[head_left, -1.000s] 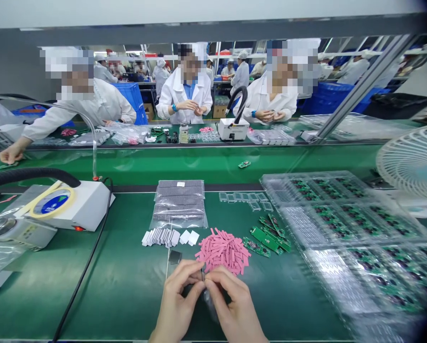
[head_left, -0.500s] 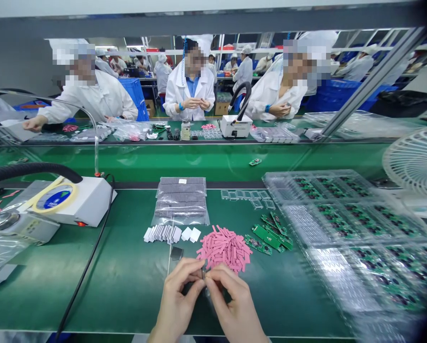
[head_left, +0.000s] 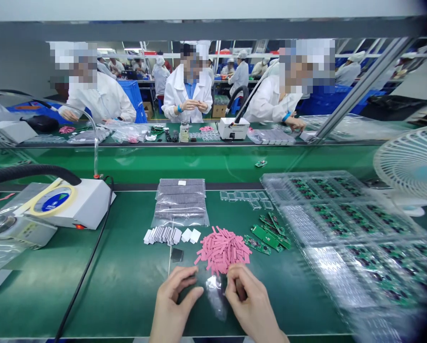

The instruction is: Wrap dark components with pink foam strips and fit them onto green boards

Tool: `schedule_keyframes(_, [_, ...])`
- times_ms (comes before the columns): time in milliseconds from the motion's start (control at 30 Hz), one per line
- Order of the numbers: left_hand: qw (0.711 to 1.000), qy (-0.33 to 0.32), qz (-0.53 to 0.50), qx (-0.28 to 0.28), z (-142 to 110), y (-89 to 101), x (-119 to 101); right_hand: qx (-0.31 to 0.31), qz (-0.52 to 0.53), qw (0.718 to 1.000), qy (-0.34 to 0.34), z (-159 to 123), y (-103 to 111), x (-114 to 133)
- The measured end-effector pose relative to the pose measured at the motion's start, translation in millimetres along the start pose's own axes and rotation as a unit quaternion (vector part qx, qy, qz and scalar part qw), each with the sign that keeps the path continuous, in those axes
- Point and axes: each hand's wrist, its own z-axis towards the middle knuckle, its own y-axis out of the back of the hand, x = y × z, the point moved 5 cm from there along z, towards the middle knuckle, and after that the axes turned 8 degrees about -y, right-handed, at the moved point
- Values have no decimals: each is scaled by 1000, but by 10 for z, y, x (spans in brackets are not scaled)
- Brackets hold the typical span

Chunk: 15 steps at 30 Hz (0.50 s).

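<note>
Near the front of the green bench, my left hand (head_left: pixel 175 300) is open, its thumb and forefinger apart with nothing visible between them. My right hand (head_left: pixel 249 300) has its fingers curled together at the front edge of a pile of pink strips (head_left: pixel 223 247); whatever it pinches is hidden. Between the hands lies a crumpled piece of clear plastic (head_left: pixel 216 297). Beyond my left hand are a small dark square (head_left: pixel 177 255), a row of white square pieces (head_left: pixel 163 235) and a thin stick (head_left: pixel 170 255). Green circuit boards (head_left: pixel 268 236) lie right of the pile.
Clear trays (head_left: pixel 295 212) of circuit boards fill the right side, near a fan (head_left: pixel 413 162). A bagged stack of grey strips (head_left: pixel 180 200) lies behind. At left stand a white machine (head_left: pixel 92 202) and a black cable (head_left: pixel 86 267). Co-workers in white (head_left: pixel 188 90) sit opposite.
My hands, fingertips together before, have moved apart. The left has opened; the right has shifted right to the pink pile. The clear plastic between them now shows. Opposite, the right-hand co-worker's hand has lowered toward the bench.
</note>
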Motion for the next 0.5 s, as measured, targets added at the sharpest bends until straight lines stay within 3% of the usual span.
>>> schedule_keyframes(67, [999,21,-10,-23,-4,61,48,-31,-66,996,41,-38,23,12])
schedule_keyframes(167, [999,31,-17,-24,-12,78,93,-27,-139,982,124,-167,-101,92])
schedule_keyframes(300, [998,48,-30,2,-35,25,130,3,-140,973,183,-332,-239,157])
schedule_keyframes(367, [996,68,-48,8,-53,-11,147,29,-107,980,166,-345,-209,158])
schedule_keyframes(500, [991,100,-86,5,-101,-119,181,89,-65,992,59,-259,-44,136])
